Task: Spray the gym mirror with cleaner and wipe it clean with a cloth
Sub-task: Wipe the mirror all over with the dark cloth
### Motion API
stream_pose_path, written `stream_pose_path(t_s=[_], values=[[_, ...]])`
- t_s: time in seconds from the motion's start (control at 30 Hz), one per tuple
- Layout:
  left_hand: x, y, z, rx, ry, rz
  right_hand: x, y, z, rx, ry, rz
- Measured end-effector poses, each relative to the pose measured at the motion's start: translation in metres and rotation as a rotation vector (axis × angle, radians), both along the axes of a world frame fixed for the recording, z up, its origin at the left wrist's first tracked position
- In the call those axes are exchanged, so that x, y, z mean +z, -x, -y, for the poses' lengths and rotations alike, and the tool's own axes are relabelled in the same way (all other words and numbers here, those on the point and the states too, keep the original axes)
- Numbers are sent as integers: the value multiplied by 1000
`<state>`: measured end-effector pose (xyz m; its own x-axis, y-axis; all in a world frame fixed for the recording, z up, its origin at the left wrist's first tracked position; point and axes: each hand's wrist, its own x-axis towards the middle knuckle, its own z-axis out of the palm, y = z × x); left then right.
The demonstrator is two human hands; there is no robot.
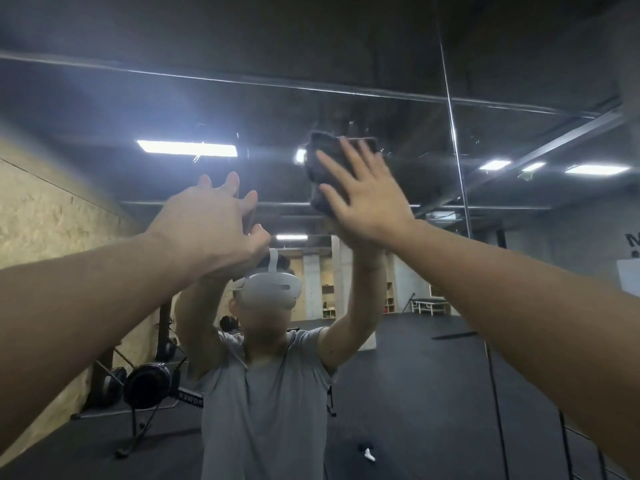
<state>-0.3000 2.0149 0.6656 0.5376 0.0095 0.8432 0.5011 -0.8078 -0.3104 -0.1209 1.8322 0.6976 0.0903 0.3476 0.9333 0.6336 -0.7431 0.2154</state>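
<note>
The gym mirror (398, 133) fills the view ahead, reflecting me and the room. My right hand (363, 199) is raised high, its fingers straight, pressing a dark cloth (322, 161) flat against the glass. My left hand (211, 220) is raised to the left of it at a lower height, fingers spread and relaxed, holding nothing; whether it touches the glass I cannot tell. No spray bottle is in my hands. A small white object (369, 454) lies on the reflected floor; what it is I cannot tell.
A vertical seam (453, 140) splits the mirror panels right of the cloth. A wood-panel wall (52, 209) stands at the left. Reflected behind me are a rowing machine (147, 386), shelves (328, 299), a bench (431, 303) and dark rubber flooring.
</note>
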Motion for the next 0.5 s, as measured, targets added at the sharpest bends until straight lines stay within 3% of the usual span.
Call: stream_pose_path(t_s=[0.23, 0.33, 0.4, 0.5], values=[[5, -1, -1, 4, 11, -57, 18, -45, 73, 4, -479, -329], [4, 0, -1, -7, 23, -68, 27, -46, 82, 3, -594, -454], [3, 1, 0, -24, 34, -74, 32, -40, 68, -21, -589, -437], [1, 2, -2, -24, 39, -81, 35, -16, 21, -37, -435, -247]])
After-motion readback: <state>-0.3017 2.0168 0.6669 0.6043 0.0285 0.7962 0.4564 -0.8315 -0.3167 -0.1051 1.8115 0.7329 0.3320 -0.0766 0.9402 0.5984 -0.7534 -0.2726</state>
